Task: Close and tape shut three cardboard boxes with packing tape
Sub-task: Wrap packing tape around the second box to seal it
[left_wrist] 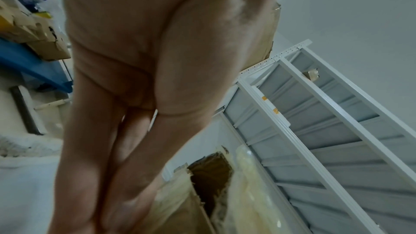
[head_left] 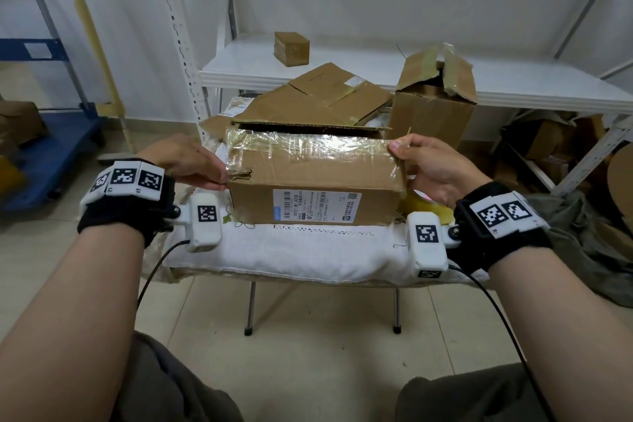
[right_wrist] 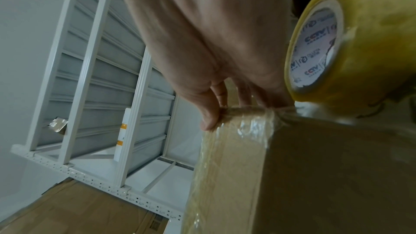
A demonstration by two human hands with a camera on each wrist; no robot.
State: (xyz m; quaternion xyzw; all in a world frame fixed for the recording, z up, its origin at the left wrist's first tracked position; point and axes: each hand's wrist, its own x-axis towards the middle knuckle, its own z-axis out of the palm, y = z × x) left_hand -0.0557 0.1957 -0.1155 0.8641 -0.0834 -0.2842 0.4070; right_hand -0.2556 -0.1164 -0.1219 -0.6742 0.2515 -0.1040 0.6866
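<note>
Two hands on one cardboard box (head_left: 313, 178), sitting on a white cushion (head_left: 301, 250) atop a small folding table. Shipping label (head_left: 317, 205) on the near face. Near top flap folded down, glossy with old clear tape (head_left: 308, 144); torn corner at the left end; far flap still up, dark gap showing behind.

Left hand (head_left: 186, 161) against the left end of box, fingers straight and close together, running along the torn corner (left wrist view (left_wrist: 126, 131)). Not curled round anything.

Right hand (head_left: 435, 168) at the right top corner, thumb on the taped flap edge, fingers wrapped behind and down the end; pinching the box corner, clear in right wrist view (right_wrist: 213, 109).

Roll of packing tape (right_wrist: 351, 42), yellowish, printed white core, lying just beside the right end of box, under the right palm; partly seen in head view (head_left: 428, 207).

Behind: flattened cardboard (head_left: 318, 96), an upright open box (head_left: 433, 96) with ragged flaps, a small box (head_left: 292, 48) on the white shelf (head_left: 513, 86). Blue cart (head_left: 51, 134) far left. Marker bands and white camera pods on both wrists.
</note>
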